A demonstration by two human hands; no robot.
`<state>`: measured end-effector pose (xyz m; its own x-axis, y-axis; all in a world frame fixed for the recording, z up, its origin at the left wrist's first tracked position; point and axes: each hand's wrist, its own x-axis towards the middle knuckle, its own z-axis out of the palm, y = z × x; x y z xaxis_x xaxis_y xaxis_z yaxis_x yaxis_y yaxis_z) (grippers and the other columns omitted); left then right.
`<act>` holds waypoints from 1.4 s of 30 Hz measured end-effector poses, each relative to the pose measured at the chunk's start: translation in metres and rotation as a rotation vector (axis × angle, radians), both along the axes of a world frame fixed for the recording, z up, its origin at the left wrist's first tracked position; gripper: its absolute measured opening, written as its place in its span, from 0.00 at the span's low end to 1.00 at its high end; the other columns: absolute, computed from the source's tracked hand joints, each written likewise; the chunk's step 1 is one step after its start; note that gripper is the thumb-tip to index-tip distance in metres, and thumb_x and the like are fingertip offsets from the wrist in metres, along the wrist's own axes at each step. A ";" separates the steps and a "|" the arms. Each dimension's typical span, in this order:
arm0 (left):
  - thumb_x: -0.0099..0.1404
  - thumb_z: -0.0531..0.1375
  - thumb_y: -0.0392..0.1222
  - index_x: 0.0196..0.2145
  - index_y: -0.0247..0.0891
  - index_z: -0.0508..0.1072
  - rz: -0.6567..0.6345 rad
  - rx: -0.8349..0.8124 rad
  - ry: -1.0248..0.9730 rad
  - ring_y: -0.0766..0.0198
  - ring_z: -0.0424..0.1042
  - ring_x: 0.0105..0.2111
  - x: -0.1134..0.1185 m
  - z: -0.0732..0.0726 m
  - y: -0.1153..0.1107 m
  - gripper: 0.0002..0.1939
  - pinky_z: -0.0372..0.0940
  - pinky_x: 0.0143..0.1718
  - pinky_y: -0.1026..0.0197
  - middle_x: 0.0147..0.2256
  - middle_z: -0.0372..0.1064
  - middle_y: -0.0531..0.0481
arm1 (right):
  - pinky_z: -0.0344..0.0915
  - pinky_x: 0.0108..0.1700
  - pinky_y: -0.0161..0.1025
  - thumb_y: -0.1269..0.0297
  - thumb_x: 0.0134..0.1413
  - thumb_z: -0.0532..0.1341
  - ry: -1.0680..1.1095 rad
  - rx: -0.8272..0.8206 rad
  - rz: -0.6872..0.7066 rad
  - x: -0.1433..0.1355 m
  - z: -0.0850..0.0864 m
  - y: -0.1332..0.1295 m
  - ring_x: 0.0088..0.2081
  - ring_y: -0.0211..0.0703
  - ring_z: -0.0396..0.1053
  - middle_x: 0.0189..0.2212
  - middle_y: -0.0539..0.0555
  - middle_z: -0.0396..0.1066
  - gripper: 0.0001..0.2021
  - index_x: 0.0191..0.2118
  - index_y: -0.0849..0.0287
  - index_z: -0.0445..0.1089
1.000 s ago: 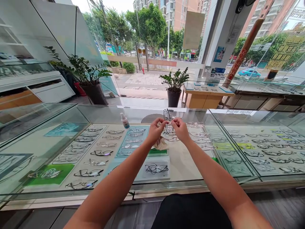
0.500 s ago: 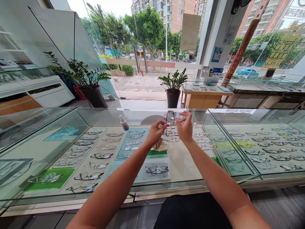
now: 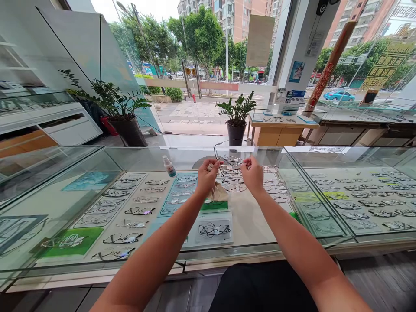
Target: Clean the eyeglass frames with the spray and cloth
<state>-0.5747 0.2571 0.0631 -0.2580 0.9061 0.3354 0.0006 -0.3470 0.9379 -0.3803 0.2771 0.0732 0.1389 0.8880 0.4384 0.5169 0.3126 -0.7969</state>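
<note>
- Beige cloth (image 3: 218,193) and dark glasses (image 3: 215,150) — both held in the left hand (image 3: 206,177), above the counter (image 3: 247,221), apparently gripped sideways to keep the lenses uncovered.
- Right hand (image 3: 253,175): fingers curled narrow — contents cannot be told.

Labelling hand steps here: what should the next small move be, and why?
Probably bring the right hand in to steady the free side of the raised glasses. The left hand appears to hold them at one side along with the beige cloth, while the right is curled nearby with no clear grip on them.
</note>
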 end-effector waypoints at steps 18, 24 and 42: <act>0.64 0.72 0.63 0.38 0.41 0.78 -0.187 -0.010 0.122 0.62 0.69 0.32 0.003 0.004 -0.008 0.22 0.66 0.35 0.60 0.36 0.77 0.50 | 0.74 0.55 0.51 0.54 0.71 0.66 -0.127 0.075 0.552 -0.018 -0.014 -0.010 0.52 0.54 0.78 0.55 0.62 0.80 0.22 0.64 0.55 0.72; 0.68 0.68 0.59 0.40 0.41 0.81 -0.054 -0.022 0.173 0.64 0.62 0.25 -0.005 0.010 -0.006 0.18 0.59 0.28 0.60 0.29 0.71 0.52 | 0.74 0.54 0.51 0.50 0.71 0.65 -0.070 0.076 0.538 -0.015 -0.012 -0.006 0.47 0.51 0.78 0.57 0.63 0.80 0.27 0.69 0.57 0.72; 0.70 0.60 0.34 0.52 0.40 0.79 0.622 -0.090 0.913 0.30 0.70 0.59 -0.042 -0.005 0.004 0.15 0.61 0.59 0.34 0.54 0.80 0.33 | 0.74 0.55 0.52 0.49 0.71 0.63 -0.089 0.095 0.451 -0.011 -0.006 -0.010 0.41 0.51 0.74 0.55 0.62 0.80 0.27 0.68 0.57 0.75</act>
<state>-0.6169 0.2612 0.0583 -0.3658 0.7347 0.5712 0.8552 0.0232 0.5178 -0.3913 0.2676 0.0671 -0.2936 0.8062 0.5137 0.3770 0.5915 -0.7128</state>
